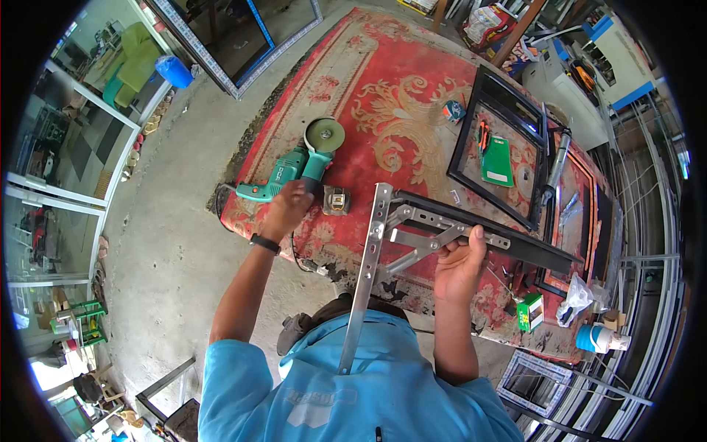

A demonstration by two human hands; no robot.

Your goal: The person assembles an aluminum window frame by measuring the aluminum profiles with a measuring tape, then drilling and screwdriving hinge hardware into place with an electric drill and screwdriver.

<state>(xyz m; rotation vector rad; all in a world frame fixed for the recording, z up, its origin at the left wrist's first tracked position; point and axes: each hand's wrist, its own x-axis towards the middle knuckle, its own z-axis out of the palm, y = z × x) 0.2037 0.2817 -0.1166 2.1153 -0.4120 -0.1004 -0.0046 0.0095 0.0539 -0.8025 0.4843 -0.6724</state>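
My right hand point(458, 272) is closed, thumb on top, round a metal window friction hinge point(434, 241) and the black frame bar point(508, 247) behind it. The hinge's long slotted arm slants down in front of my shirt, and its links are partly unfolded. My left hand point(289, 208) reaches over the red carpet, slightly blurred, fingers right at the rear end of a teal angle grinder point(318, 160) with a round disc. A green power drill point(276, 179) lies just left of the grinder. Close to its right is a small square battery-like block point(336, 200).
A black window frame point(460, 151) lies on the patterned carpet point(401, 66), with a green pad point(498, 162) and an orange-handled tool point(483, 138) inside it. Metal profiles point(652, 243) line the right side. Glass doors point(66, 191) stand at the left beside concrete floor.
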